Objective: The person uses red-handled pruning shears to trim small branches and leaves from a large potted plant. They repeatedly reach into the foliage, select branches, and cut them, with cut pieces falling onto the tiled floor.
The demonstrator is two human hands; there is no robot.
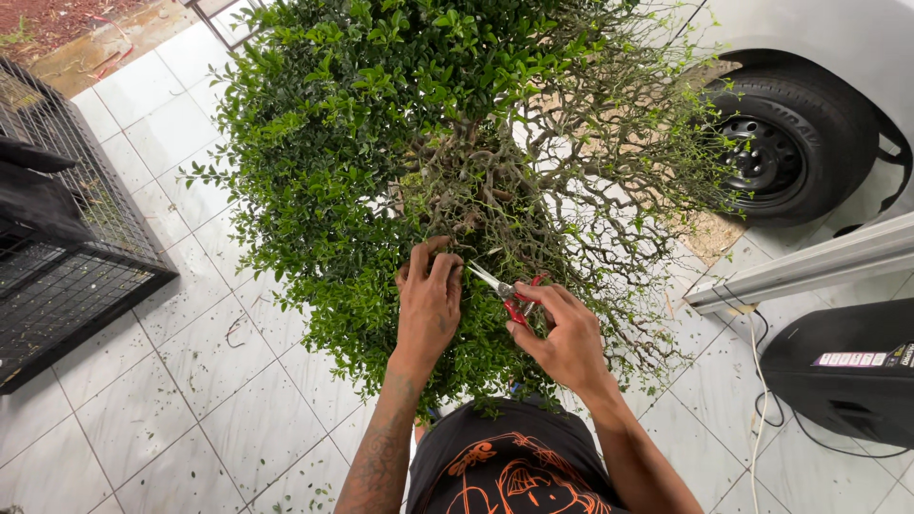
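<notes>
We see our left hand (428, 305) closed around twigs inside the leafy shrub (381, 143), which rises right in front of us over the white tiled floor (190, 381). Our right hand (569, 335) is clamped on red-handled pruning snips (506, 293), blades pointing towards the left hand's fingers. A car wheel (790, 143) sits beyond.
</notes>
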